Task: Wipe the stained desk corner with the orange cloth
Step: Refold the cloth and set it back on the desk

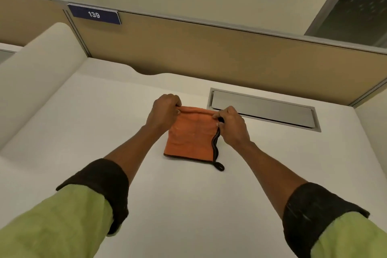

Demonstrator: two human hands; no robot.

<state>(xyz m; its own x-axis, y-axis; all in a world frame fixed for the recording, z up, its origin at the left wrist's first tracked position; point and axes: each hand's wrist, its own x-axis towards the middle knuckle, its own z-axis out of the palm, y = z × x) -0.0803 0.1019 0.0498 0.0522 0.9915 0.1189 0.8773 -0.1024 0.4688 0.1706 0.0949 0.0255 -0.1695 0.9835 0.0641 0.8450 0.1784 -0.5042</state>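
Observation:
An orange cloth (191, 136) with a dark edge and a small dark loop at its near right corner lies folded on the white desk (188, 205). My left hand (164, 112) pinches the cloth's far left corner. My right hand (233, 125) pinches its far right corner at the dark edge. The far edge of the cloth is lifted slightly between both hands, while the near edge rests on the desk. No stain shows on the desk surface in this view.
A metal cable flap (263, 110) is set into the desk just right of the cloth. Tan partition panels (209, 52) close off the back, with a blue tag reading 139 (94, 14). A curved white divider (35, 81) rises at the left.

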